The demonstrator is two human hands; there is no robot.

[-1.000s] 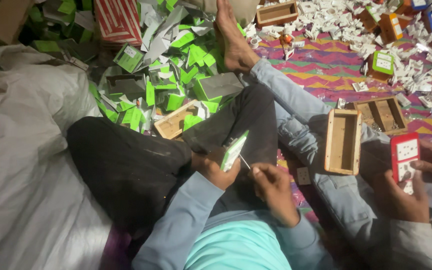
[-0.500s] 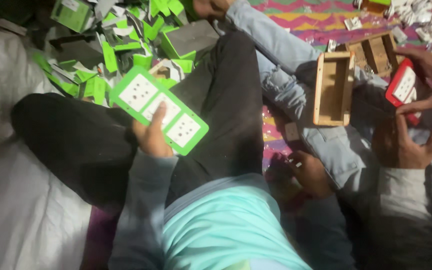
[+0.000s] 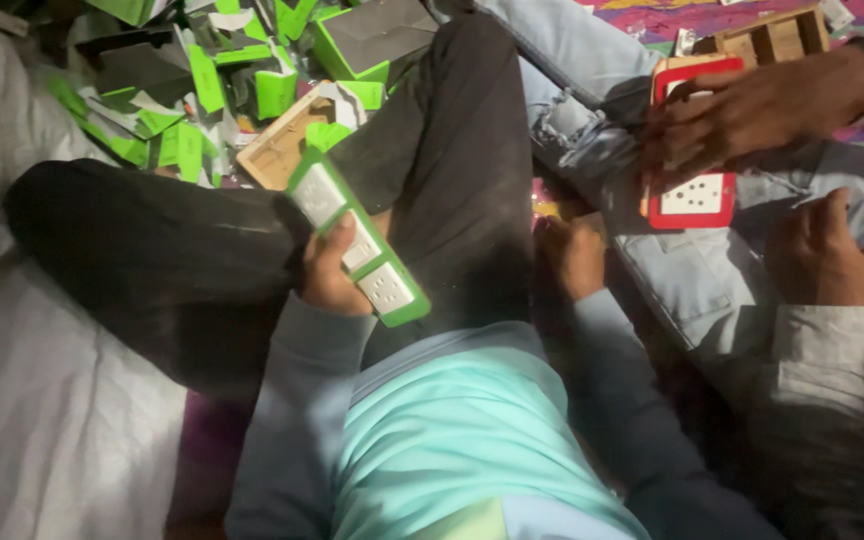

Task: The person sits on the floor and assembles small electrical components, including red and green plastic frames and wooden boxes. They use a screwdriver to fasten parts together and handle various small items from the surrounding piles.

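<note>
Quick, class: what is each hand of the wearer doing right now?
Left hand: closed, holding a long green-and-white cardboard strip.
Right hand: empty, resting low; open or closed cannot be told.

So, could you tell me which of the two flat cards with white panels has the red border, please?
The red-bordered card under the co-worker's hand; the person's left hand holds the green-bordered card.

Green switch strip (image 3: pixel 357 235) in left hand (image 3: pixel 330 280), over lap.

Green-edged socket strip (image 3: pixel 357 238), white outlets, tilted diagonally above dark lap.
</note>
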